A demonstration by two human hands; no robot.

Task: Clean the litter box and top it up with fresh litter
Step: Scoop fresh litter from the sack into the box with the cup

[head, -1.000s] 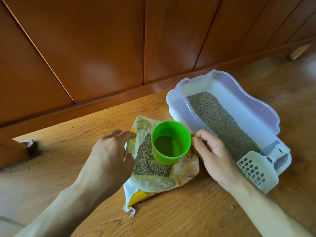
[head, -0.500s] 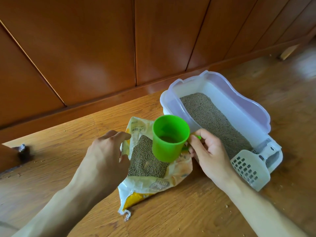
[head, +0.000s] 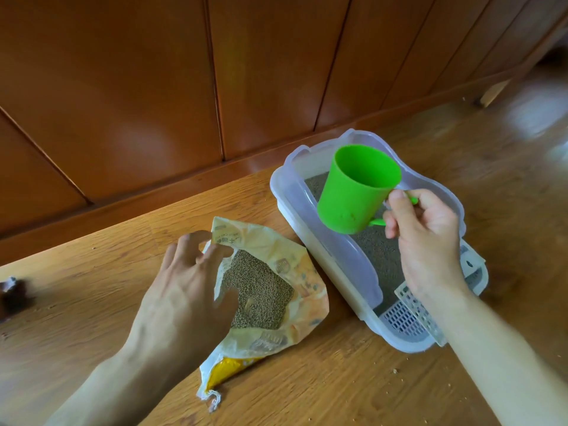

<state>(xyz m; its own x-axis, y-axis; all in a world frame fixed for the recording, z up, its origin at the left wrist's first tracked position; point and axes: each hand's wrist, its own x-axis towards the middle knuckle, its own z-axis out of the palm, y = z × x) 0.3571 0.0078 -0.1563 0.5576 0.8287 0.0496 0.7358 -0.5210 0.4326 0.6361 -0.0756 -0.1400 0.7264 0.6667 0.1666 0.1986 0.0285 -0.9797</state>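
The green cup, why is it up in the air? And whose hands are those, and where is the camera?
The camera sits on a person's head and looks down, so you see that person's own two hands. The right hand holds the green cup by its handle, above the litter box, a plastic tray with grey litter in it. A white slotted scoop lies at the near end of the box. The left hand holds the edge of the open litter bag, which lies on the wooden floor beside the box. The cup was probably filled from the bag, but I cannot see inside it.
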